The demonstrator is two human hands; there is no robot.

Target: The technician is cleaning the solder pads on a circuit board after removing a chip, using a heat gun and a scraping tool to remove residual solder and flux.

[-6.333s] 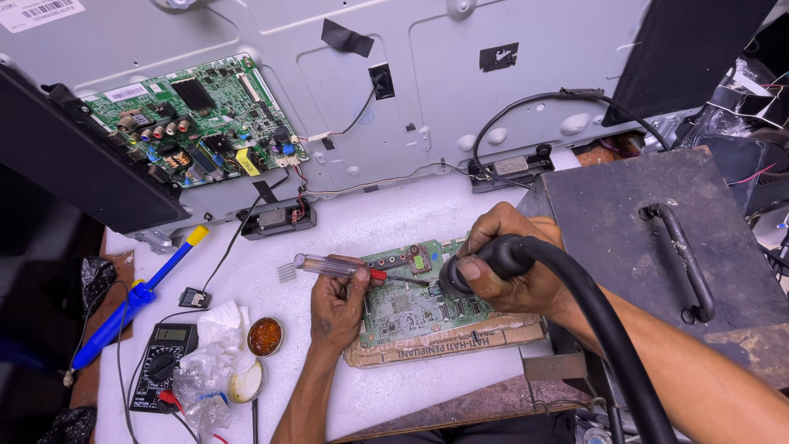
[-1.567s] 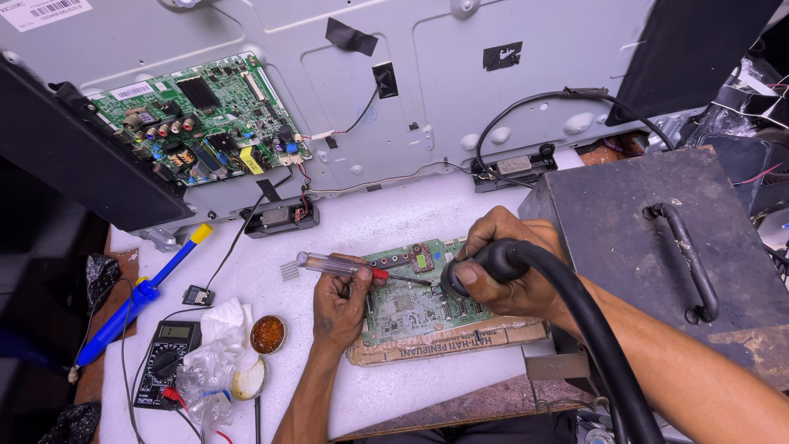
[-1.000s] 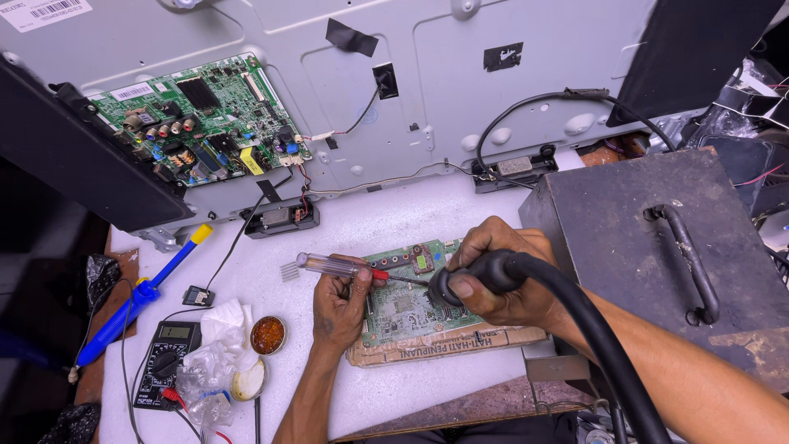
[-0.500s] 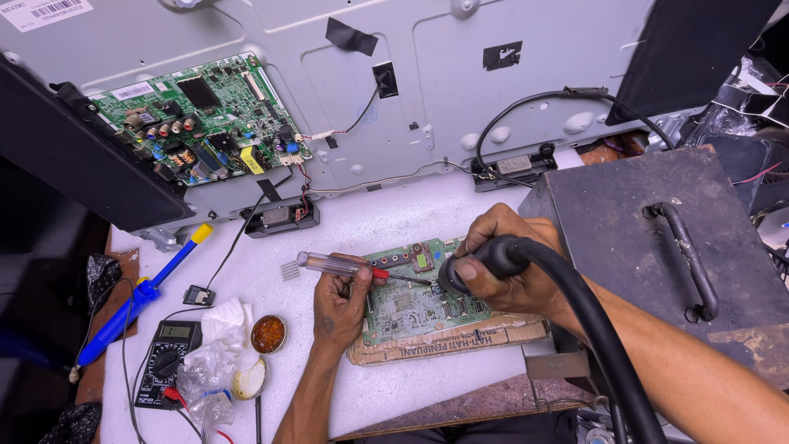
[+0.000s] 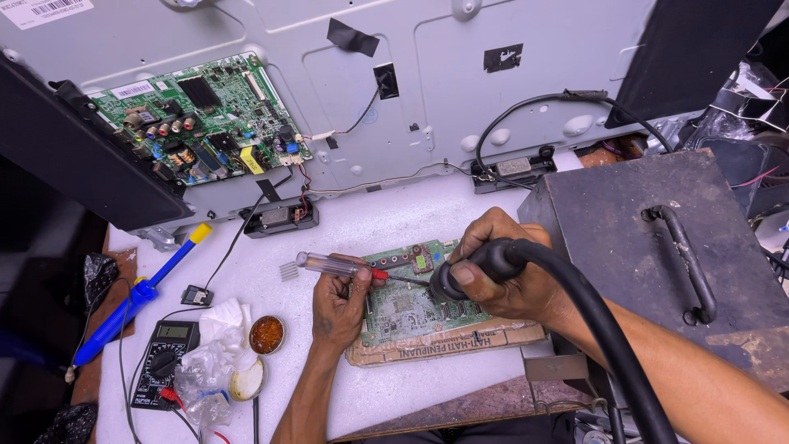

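Right, my left hand [image 5: 339, 302] is pinched round a screwdriver [image 5: 341, 265] w/ clear handle and red collar, fingers closed on the shaft end, tip lying across the small green circuit board [image 5: 407, 308]. My right hand [image 5: 503, 275] is wrapped tight round a black nozzle handle [image 5: 472, 265] w/ thick black hose [image 5: 604, 337] running back along my forearm; nozzle end sits just above the board, near the screwdriver tip, can't tell if touching. Board lies flat on a cardboard piece [image 5: 448, 344] on the white bench [image 5: 386, 222], centre of view, between both hands.

Left of my left hand: round tin of amber flux [image 5: 266, 334], crumpled plastic wrap [image 5: 205, 370], black multimeter [image 5: 164, 362], blue desoldering pump w/ yellow tip [image 5: 136, 296]. Behind, a TV back panel [image 5: 460, 90] lies open w/ a larger green mainboard [image 5: 201, 123] mounted at its left. Dark metal box w/ handle [image 5: 657, 238] sits just beside my right wrist.
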